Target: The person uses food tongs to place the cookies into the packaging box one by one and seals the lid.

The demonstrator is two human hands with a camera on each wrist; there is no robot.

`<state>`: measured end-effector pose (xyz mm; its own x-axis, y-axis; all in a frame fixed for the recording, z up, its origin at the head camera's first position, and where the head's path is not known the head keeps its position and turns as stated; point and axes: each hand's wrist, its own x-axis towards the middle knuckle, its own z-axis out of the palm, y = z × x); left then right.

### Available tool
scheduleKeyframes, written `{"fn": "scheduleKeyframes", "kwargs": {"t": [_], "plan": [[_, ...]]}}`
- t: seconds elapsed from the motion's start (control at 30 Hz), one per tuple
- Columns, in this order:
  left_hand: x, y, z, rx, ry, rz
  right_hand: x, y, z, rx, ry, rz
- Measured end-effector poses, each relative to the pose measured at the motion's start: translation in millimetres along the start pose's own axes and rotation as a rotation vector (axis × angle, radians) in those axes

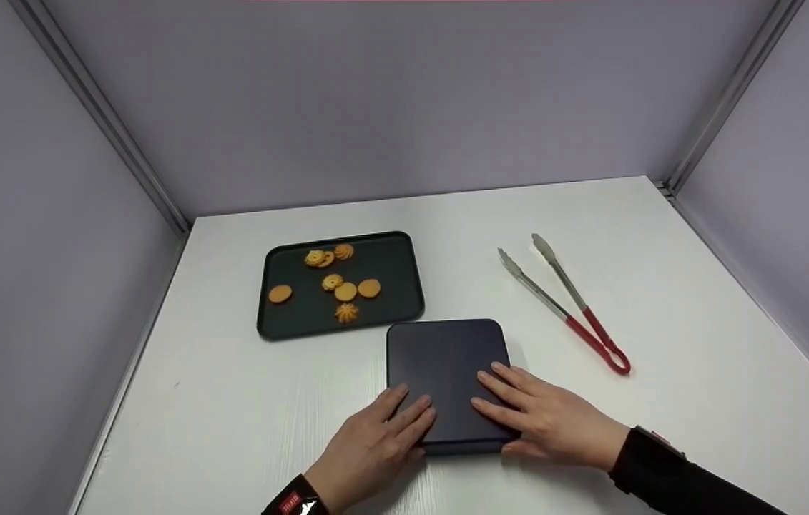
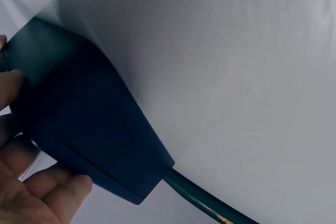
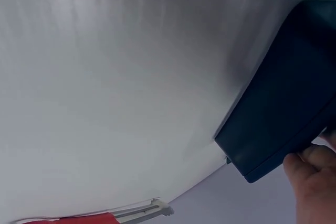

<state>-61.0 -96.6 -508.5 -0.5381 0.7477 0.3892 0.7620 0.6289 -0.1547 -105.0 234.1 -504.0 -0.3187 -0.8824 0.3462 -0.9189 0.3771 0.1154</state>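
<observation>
A dark navy, rounded-square lidded box (image 1: 447, 372) sits on the white table in front of the person. The left hand (image 1: 379, 440) rests on its near left part, fingers extended over the lid and the thumb by the near side. On the near right part lies the right hand (image 1: 551, 418), its fingers spread straight across the lid, thumb low at the near corner. Both wrist views show the box's side (image 2: 89, 114) with a seam line close to the lid. What the box holds is hidden.
Behind the box to the left is a dark baking tray (image 1: 390, 257) with several cookies (image 1: 345, 291) on it. Red-handled metal tongs (image 1: 590, 325) lie spread apart at the right. Grey panels (image 1: 411, 107) enclose the table at the back and sides.
</observation>
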Motion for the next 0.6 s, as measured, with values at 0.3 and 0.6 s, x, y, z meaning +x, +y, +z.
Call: {"fn": "scheduleKeyframes", "kwargs": {"t": [0.3, 0.6], "plan": [[13.3, -10.9, -15.5, -0.125, -0.038, -0.062, 10.1, 9.3, -13.5, -0.014, -0.068, 0.018], [10.2, -36.7, -24.9, -0.129, -0.089, -0.245, 11.7, 24.7, -23.7, -0.070, -0.011, 0.115]]}}
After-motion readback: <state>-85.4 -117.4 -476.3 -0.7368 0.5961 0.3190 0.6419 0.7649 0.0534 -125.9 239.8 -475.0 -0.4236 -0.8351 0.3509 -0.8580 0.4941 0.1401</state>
